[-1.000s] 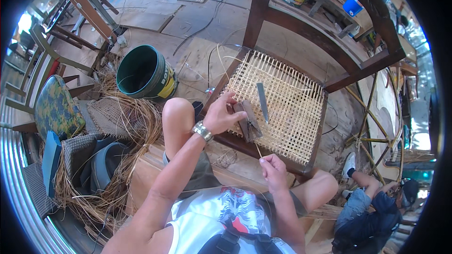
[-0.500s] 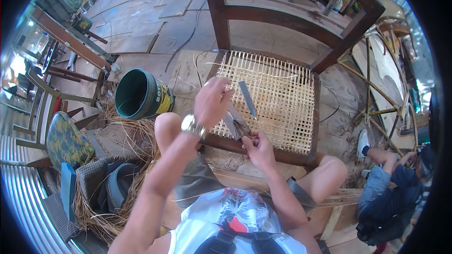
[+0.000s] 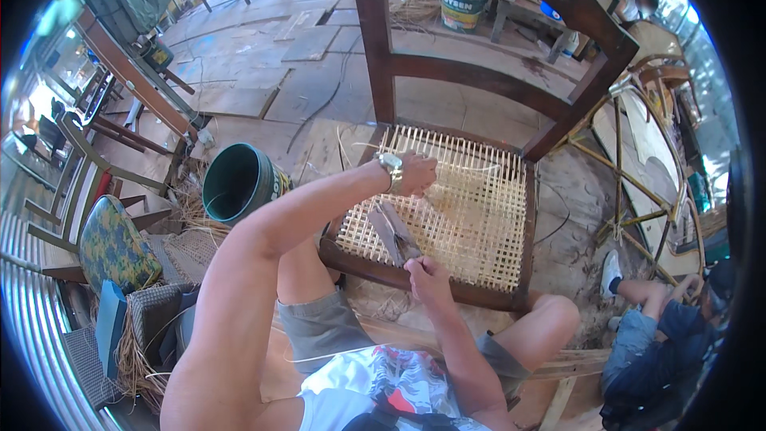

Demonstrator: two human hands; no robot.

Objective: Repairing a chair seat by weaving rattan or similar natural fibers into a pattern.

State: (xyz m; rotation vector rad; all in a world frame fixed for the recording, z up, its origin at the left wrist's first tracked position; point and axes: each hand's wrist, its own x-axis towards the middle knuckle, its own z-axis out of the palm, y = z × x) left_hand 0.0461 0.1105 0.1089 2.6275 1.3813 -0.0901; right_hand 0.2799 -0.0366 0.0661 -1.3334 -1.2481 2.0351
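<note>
In front of me stands a dark wooden chair [image 3: 476,80] with an open-weave cane seat [image 3: 479,227]. My left hand [image 3: 416,174], with a metal watch at the wrist, reaches over the left part of the weave. Its fingers are curled and closed, and what they hold is hidden. My right hand [image 3: 428,278] is closed at the seat's front edge, gripping the near end of a flat, worn wooden piece [image 3: 388,231] that slants across the cane. A loose pale cane strand [image 3: 341,148] sticks out beyond the seat's left corner.
A green bucket [image 3: 235,183] stands left of the chair. Farther left are a camouflage cushion [image 3: 118,241] and a bundle of cane fibres [image 3: 142,355]. At the right a person [image 3: 666,331] sits near a rattan frame [image 3: 638,168].
My left hand has moved right and lower over the weave, where a grey blade lay visible; the blade no longer shows. The view has shifted. My right hand stays at the wooden piece.
</note>
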